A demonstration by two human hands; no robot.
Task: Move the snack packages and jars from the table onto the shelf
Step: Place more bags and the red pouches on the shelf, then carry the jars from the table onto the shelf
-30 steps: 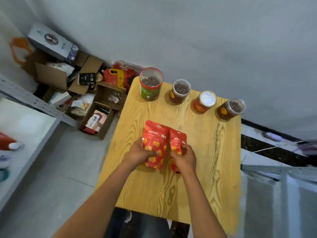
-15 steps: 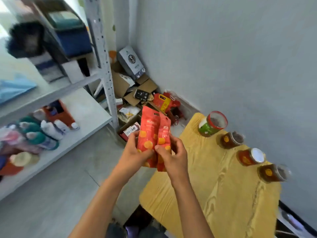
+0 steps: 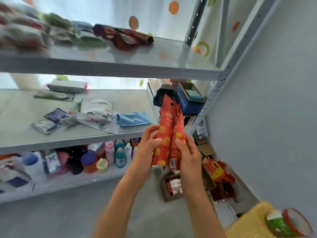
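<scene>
Two red snack packages with orange spots stand upright side by side in the air. My left hand (image 3: 148, 144) grips the left package (image 3: 165, 133) and my right hand (image 3: 187, 152) grips the right package (image 3: 178, 140). Both are held in front of the right end of the grey metal shelf (image 3: 103, 66), level with its middle board (image 3: 68, 140). At the bottom right corner a green jar with a red rim (image 3: 288, 222) stands on the corner of the yellow wooden table (image 3: 250, 222). The other jars are out of view.
The top board holds blurred snack bags, a dark red one (image 3: 123, 36) nearest. The middle board carries papers, packets and a blue cloth (image 3: 133, 118). Bottles (image 3: 118, 153) crowd the lower board. Cardboard boxes and red bags (image 3: 217, 176) litter the floor by the wall.
I have turned from the table to the shelf, carrying both red packages up and left. The table and jars slid to the bottom right; only the green jar shows.
</scene>
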